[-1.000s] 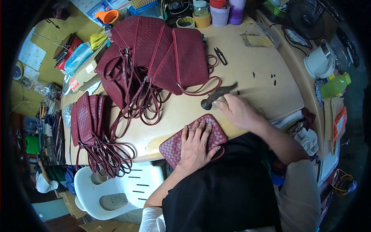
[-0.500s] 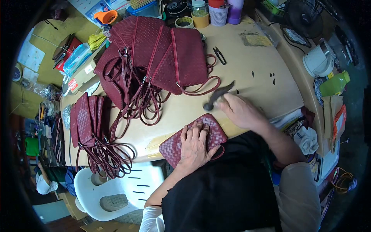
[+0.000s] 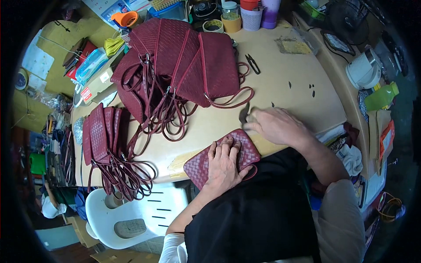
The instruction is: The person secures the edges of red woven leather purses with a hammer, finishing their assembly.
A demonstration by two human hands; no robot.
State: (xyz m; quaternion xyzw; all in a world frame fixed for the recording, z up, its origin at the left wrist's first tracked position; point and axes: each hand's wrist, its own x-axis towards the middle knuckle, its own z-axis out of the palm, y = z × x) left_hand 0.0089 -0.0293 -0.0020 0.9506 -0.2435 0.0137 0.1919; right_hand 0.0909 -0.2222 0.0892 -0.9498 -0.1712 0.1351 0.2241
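A burgundy woven wristlet pouch [image 3: 199,168] lies at the table's front edge, its thin wrist strap by the lower right corner. My left hand [image 3: 224,163] rests flat on top of it, fingers stretched toward its far edge and thumb toward the near side. Just beyond the pouch's upper right corner, my right hand [image 3: 274,126] is closed round a dark hammer [image 3: 244,114]. Its handle is hidden in the fist, and the hammer looks blurred.
Larger burgundy bags [image 3: 175,57] with straps are piled at the back. Smaller woven pouches [image 3: 103,133] stack at the left, straps hanging over the edge. Black thread snips [image 3: 253,64] lie behind my right hand. A white plastic chair [image 3: 171,199] stands at the front left.
The hammer in my right hand has turned and shifted, and its head shows less. My left hand stays on the pouch. The whole view has moved slightly.
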